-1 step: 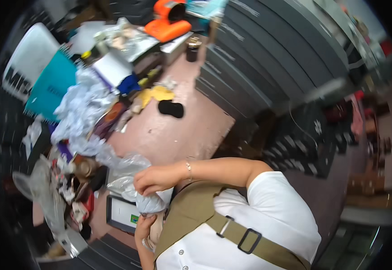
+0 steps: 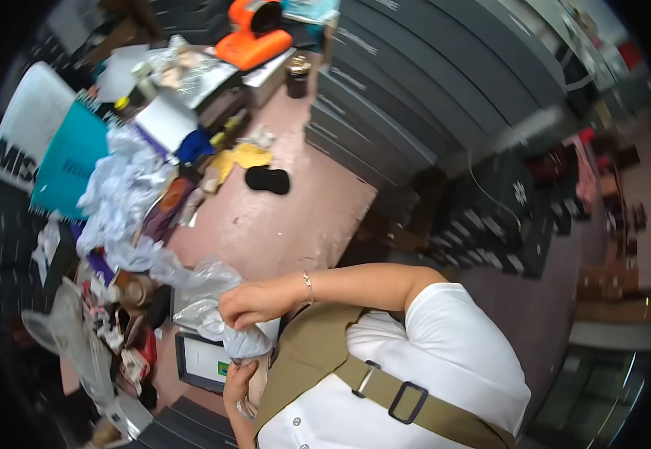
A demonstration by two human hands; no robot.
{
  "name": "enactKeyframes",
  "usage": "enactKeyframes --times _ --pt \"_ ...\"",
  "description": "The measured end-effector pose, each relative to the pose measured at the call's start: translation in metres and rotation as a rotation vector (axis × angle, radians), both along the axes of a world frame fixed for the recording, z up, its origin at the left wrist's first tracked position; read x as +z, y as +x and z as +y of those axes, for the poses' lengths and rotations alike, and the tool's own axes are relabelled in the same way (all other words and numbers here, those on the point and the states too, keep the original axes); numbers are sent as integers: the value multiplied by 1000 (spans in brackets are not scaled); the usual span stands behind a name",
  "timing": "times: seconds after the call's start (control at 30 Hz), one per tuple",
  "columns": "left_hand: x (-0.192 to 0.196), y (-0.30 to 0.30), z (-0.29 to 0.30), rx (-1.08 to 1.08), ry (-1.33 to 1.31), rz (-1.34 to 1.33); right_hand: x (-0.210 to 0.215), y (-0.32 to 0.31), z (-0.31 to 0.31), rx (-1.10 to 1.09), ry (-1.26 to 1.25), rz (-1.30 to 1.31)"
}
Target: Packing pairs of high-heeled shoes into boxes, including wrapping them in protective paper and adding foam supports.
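Note:
A bundle wrapped in a thin whitish plastic bag point(image 2: 245, 343) is between my hands, close to my front. My right hand point(image 2: 253, 302) is closed over the bag's upper part, with fingers bent down into the film. Below it, my left hand point(image 2: 239, 380) grips the lower end of the bundle, with several fingers hidden. What the bag contains cannot be made out. Loose clear plastic point(image 2: 209, 280) spreads beyond my right hand. Beside the bundle lies a dark-framed tray or box point(image 2: 198, 358) with a white inside and a small green-and-yellow label.
Crumpled pale plastic bags point(image 2: 127, 187) heap on the left, near a teal bag point(image 2: 71, 161). A black insole-shaped pad point(image 2: 267, 179) and yellow cloth point(image 2: 245, 156) lie on the pink tabletop point(image 2: 280, 232). An orange tape dispenser-like tool point(image 2: 254, 49) stands far off. Stacked grey boxes point(image 2: 430, 82) rise at right.
The whole view has shifted slightly, so the surroundings appear moved left. Both hands keep nearly the same hold on the bagged bundle.

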State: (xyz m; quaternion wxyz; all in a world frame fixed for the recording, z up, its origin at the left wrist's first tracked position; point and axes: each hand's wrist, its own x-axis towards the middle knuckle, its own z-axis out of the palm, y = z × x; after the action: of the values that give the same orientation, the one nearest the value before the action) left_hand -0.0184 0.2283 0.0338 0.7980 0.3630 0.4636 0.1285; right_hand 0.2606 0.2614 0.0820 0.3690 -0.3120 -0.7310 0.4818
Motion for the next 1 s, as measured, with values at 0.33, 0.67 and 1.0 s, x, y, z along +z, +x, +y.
enactKeyframes --times 0.33,0.67,1.0 --pt "11 26 37 -505 -88 159 -24 32 -85 -446 -180 235" --pt "24 72 22 -491 -80 186 -41 80 -109 -436 -126 359" --pt "49 135 -22 -751 -87 307 -37 125 -203 -533 76 340"
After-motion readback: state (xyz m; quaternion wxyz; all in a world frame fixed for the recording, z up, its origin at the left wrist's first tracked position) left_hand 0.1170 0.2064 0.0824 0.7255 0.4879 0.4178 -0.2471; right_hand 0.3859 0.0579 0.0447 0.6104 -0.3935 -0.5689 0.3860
